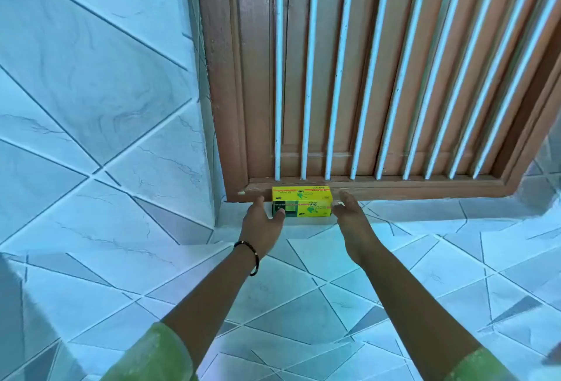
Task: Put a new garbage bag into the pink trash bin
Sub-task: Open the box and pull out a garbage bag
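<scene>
Head-camera view: we reach both arms out and down toward a yellow and green box of bin bags (301, 205) lying lengthwise at the foot of a brown wooden frame with white vertical bars (349, 77). Our left hand (261, 220), a black bracelet (250, 256) on its wrist, is at the box's left end, fingers straight and thumb laid across the dark green panel on its front; it touches the carton but has not closed round it. Our right hand (349, 213) is spread at the other end, fingers relaxed, just beside or barely touching the short face; we cannot tell which. Bracketing the two ends this way looks like the start of a two-handed lift, the likeliest way to get at the liners inside.

Beyond our fingertips the box sits tight against the frame's bottom rail (394, 188), so there is no room to push forward; the open way is back toward us and upward, over the pale tiled floor (303, 304). To the left of our left hand a tiled wall (106, 92) closes in. The pink trash bin is nowhere in view, so the bagging itself has not begun.
</scene>
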Available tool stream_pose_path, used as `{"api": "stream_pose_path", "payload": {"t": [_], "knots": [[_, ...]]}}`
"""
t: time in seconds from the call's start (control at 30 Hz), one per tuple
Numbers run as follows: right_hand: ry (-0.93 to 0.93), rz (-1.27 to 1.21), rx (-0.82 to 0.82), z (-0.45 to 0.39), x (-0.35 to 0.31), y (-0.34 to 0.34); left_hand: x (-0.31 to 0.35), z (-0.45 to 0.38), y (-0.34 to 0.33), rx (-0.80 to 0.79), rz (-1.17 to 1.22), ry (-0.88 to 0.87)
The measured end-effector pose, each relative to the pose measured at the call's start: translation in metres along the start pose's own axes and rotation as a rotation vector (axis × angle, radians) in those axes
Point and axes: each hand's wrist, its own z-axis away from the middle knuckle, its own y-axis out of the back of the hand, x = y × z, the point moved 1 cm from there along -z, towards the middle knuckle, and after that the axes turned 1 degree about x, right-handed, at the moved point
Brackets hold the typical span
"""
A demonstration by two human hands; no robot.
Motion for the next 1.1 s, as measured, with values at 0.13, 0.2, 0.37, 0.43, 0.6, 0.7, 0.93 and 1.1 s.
{"api": "stream_pose_path", "payload": {"t": [0.13,0.2,0.37,0.43,0.6,0.7,0.93,1.1], "knots": [[-0.055,0.052,0.005,-0.024,0.008,-0.004,-0.009,-0.021,-0.008,-0.006,0.017,0.067],[-0.076,0.068,0.000,-0.029,0.012,-0.007,-0.011,-0.029,-0.014,-0.020,0.001,0.074],[-0.044,0.074,-0.037,-0.023,0.012,-0.012,-0.010,-0.030,-0.021,-0.001,-0.011,0.021],[-0.036,0.058,-0.050,-0.016,0.012,-0.011,-0.009,-0.021,-0.020,0.033,-0.006,0.008],[0.002,-0.146,0.086,0.027,0.013,-0.002,-0.006,0.034,-0.011,0.172,0.144,-0.070],[0.044,-0.174,0.124,0.061,0.017,0.011,-0.011,0.067,-0.016,0.170,0.209,-0.064],[-0.084,-0.191,0.018,0.119,0.034,0.051,-0.018,0.136,-0.036,0.194,0.280,-0.061],[-0.107,-0.098,-0.052,0.159,0.039,0.068,-0.017,0.166,-0.046,0.163,0.383,-0.038]]}}
